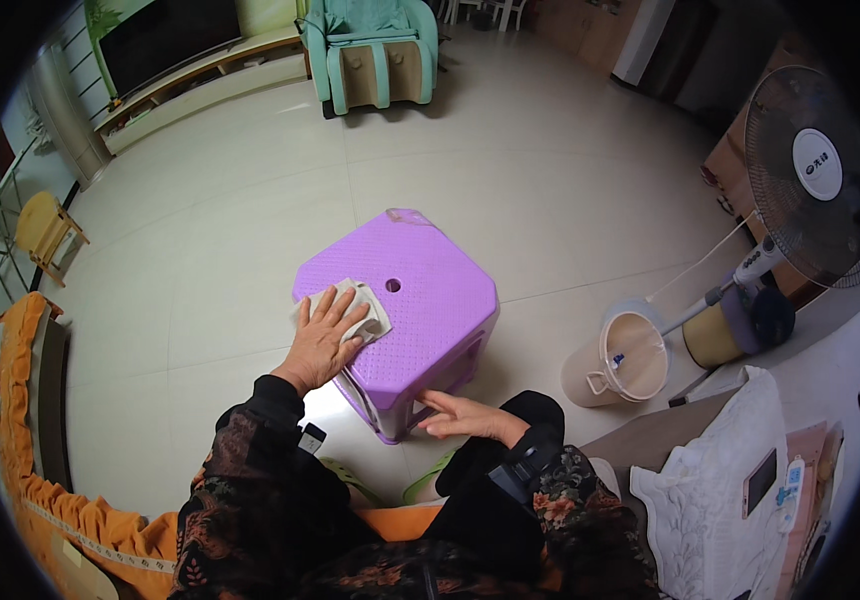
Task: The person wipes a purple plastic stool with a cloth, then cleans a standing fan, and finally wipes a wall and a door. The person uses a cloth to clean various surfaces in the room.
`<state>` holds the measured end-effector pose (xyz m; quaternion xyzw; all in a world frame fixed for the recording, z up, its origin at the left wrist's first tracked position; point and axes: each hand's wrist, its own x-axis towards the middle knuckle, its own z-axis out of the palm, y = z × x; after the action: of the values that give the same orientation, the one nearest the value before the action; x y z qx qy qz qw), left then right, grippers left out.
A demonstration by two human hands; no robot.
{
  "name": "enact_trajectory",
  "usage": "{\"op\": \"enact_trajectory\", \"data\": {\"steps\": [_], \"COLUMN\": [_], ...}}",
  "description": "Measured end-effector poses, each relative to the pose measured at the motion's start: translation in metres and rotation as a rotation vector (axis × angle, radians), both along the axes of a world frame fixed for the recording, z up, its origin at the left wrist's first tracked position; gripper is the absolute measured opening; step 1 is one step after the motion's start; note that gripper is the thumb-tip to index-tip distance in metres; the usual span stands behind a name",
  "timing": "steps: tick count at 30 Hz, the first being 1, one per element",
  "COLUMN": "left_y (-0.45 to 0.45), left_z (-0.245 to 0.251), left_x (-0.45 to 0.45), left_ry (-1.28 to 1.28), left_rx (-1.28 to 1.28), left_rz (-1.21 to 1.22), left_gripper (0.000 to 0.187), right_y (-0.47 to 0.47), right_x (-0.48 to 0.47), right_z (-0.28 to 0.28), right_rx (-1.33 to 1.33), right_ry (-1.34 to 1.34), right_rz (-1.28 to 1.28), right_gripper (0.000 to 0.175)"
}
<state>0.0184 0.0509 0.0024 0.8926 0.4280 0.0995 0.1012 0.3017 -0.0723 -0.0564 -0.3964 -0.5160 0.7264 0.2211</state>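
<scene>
A purple plastic stool point(430, 300) stands upright on the floor in front of me. Its textured top has a small round hole in the middle and a scuffed far corner. My left hand point(319, 339) presses a folded whitish cloth point(370, 321) flat onto the left part of the top, fingers spread over it. Lower down, my right hand point(471, 418) is at the near corner of the stool, just below the rim. Its fingers are apart with nothing seen in them; whether the fingertips touch the stool's side is hard to tell.
At right stand a beige bucket point(587, 367) and a pedestal fan point(805, 165). A phone point(760, 484) lies on a white quilted cover point(700, 510). Farther off are a teal massage chair point(381, 67), a TV cabinet point(212, 90) and a small yellow chair point(44, 229).
</scene>
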Motion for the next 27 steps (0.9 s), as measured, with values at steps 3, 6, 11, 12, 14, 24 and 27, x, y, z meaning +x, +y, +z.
{"op": "enact_trajectory", "data": {"steps": [3, 6, 11, 12, 14, 24, 27], "left_y": [-0.015, -0.037, -0.076, -0.086, -0.09, -0.036, -0.019], "left_z": [-0.002, 0.0, 0.006, 0.009, 0.01, 0.0, -0.001], "left_x": [0.002, 0.013, 0.033, 0.037, 0.039, -0.014, -0.028], "left_ry": [-0.004, -0.005, 0.008, 0.008, 0.015, 0.059, 0.054], "left_rx": [0.023, 0.017, -0.055, -0.067, -0.073, -0.032, 0.012], "left_rz": [0.075, 0.045, -0.043, -0.041, -0.04, 0.048, 0.145], "left_gripper": [0.054, 0.055, 0.06, 0.062, 0.064, 0.059, 0.057], "right_y": [0.014, 0.041, 0.097, 0.103, 0.106, 0.049, 0.015], "right_x": [0.015, 0.041, 0.057, 0.055, 0.059, 0.028, 0.006], "right_z": [0.0, -0.011, -0.016, -0.015, -0.013, -0.003, -0.018], "right_rx": [0.133, 0.343, 0.506, 0.466, 0.42, 0.404, 0.57], "right_ry": [0.026, -0.164, -0.288, -0.234, -0.257, -0.413, -0.506], "right_rz": [-0.499, -1.058, -1.003, -0.97, -0.925, -0.888, -0.848], "right_gripper": [0.024, 0.022, 0.05, 0.058, 0.063, 0.06, 0.063]}}
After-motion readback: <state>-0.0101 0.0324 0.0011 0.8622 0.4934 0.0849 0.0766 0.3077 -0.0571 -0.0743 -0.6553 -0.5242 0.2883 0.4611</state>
